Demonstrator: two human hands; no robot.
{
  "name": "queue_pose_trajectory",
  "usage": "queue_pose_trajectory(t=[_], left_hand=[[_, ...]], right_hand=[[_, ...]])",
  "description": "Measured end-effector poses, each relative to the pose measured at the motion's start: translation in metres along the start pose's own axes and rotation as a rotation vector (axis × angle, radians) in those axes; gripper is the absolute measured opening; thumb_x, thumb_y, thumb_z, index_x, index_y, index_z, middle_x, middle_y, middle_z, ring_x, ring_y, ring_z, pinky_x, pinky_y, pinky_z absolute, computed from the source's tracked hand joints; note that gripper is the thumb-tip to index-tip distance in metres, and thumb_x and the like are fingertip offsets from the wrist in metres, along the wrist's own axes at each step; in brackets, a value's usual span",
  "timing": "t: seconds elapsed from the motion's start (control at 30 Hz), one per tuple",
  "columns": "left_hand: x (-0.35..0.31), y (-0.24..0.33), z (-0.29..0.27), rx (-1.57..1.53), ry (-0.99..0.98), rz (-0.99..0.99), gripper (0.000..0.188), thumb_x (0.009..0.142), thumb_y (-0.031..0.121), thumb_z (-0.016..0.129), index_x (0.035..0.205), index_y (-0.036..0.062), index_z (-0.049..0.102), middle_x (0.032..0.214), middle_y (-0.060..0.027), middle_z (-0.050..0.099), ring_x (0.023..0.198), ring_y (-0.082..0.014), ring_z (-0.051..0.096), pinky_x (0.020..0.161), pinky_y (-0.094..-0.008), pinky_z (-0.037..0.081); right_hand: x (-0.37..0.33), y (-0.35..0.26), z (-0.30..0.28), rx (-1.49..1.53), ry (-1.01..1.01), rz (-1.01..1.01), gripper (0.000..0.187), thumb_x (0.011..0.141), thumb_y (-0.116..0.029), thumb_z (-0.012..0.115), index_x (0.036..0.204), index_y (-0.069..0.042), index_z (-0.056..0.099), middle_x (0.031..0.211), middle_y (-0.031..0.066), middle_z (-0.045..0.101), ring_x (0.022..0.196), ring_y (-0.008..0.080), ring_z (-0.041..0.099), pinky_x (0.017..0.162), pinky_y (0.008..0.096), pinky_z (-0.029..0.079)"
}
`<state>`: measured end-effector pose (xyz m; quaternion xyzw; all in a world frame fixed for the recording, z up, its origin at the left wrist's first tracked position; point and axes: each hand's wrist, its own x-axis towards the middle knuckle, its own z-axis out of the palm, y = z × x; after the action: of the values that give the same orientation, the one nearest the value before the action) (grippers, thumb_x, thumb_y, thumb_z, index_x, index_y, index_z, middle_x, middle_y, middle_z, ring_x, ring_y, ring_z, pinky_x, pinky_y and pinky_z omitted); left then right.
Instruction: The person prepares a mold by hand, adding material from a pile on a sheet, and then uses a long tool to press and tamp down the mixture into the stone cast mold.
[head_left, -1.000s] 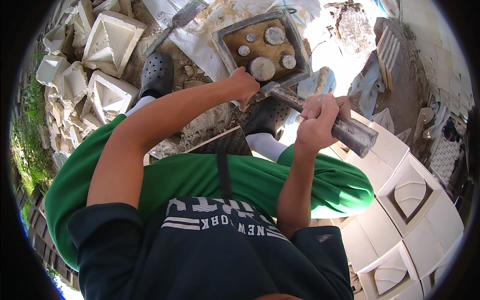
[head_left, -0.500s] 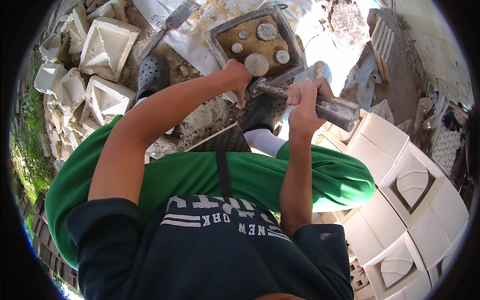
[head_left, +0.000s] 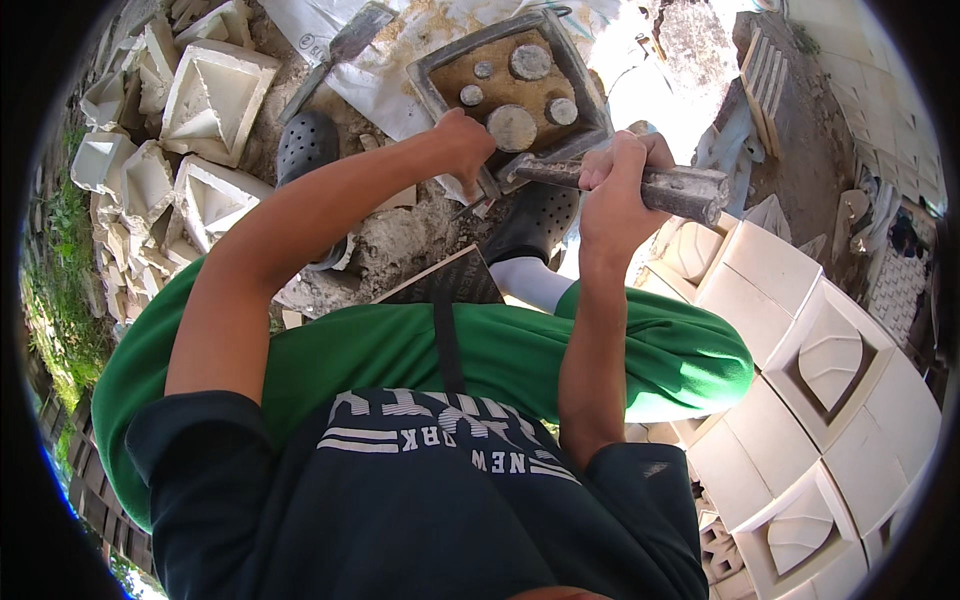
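Note:
Ahead of me lies a dark square mould box (head_left: 430, 92), packed with tan sandy material and holding several round grey discs (head_left: 512, 128) of different sizes. My left hand (head_left: 464, 150) is closed around the box's near left corner, its fingertips partly hidden. A thin dark rod (head_left: 468, 208) pokes out just below those fingers. My right hand (head_left: 622, 190) is wrapped around a thick, grey-caked bar-shaped tool (head_left: 690, 192). Its narrow end rests against or just over the near wall of the box; contact is hard to tell. The thick end points right.
A trowel (head_left: 345, 45) lies on a white sheet (head_left: 390, 95) at the far left. Pale cast blocks (head_left: 215, 100) pile up on the left; more blocks (head_left: 765, 290) are stacked on the right. My dark clogs (head_left: 535, 222) stand close to the box.
My right hand has shifted slightly right, and the tool has swung closer to level, its thick end farther forward. My left hand has moved a little left at the box corner.

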<state>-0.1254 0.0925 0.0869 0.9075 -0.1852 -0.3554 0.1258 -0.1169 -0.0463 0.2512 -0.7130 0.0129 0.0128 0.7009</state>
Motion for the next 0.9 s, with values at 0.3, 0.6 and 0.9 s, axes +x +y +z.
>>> queue_pose_trajectory(t=[0.3,0.6,0.9], left_hand=[[0.009,0.004,0.008,-0.052,-0.003,0.006,0.051,0.047,0.053,0.084,0.071,0.0094,0.073,0.072,-0.0086,0.069,0.072,-0.0305,0.068,0.059,-0.0409,0.051],[0.004,0.023,0.017,-0.076,0.041,-0.003,0.059,0.05,0.056,0.082,0.085,0.0105,0.073,0.085,-0.0069,0.071,0.084,-0.0257,0.068,0.084,-0.0428,0.044],[0.0,0.005,0.002,0.048,0.046,0.025,0.057,0.046,0.057,0.082,0.077,0.0103,0.074,0.077,-0.0067,0.07,0.08,-0.0264,0.068,0.079,-0.0384,0.046]], right_hand=[[-0.009,-0.013,0.0,-0.08,-0.09,-0.111,0.024,0.09,-0.004,0.049,0.069,-0.008,0.039,0.053,0.0003,0.044,0.046,0.0064,0.041,0.045,0.0223,0.035],[-0.001,-0.03,-0.007,0.07,-0.038,-0.204,0.03,0.084,0.002,0.049,0.062,-0.01,0.034,0.049,0.0001,0.036,0.043,0.0099,0.038,0.044,0.0261,0.034],[-0.007,0.01,-0.014,0.021,-0.002,-0.122,0.023,0.086,-0.003,0.054,0.068,-0.008,0.041,0.053,0.0009,0.043,0.044,0.0082,0.039,0.044,0.0239,0.033]])
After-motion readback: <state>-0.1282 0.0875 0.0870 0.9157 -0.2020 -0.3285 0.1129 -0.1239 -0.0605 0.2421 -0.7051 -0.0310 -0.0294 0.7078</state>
